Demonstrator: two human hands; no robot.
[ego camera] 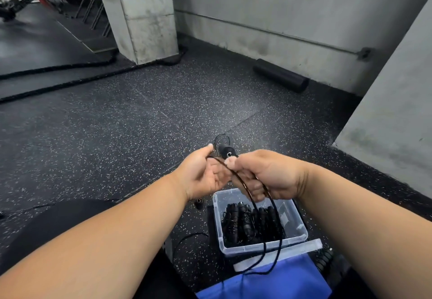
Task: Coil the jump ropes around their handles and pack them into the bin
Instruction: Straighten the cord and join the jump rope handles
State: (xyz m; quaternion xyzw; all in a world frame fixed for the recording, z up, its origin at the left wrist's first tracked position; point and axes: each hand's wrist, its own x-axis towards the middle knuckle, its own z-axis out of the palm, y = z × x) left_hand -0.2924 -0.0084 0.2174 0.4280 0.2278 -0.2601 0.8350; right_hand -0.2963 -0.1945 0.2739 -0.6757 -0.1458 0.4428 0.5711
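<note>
Coiling in progress — right hand fisting handles, left hand pinching cord between fingertips, slack hanging over bin of wound ropes. Next move likely needing even turns — then drop into bin.

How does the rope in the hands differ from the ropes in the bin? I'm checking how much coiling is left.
The held rope hangs in loose loops, trailing below the hands; the binned ropes are wound tight around their handles. The held rope is gripped by the right hand and pinched by the left hand; the binned ropes lie side by side in the bin. All are black.
</note>
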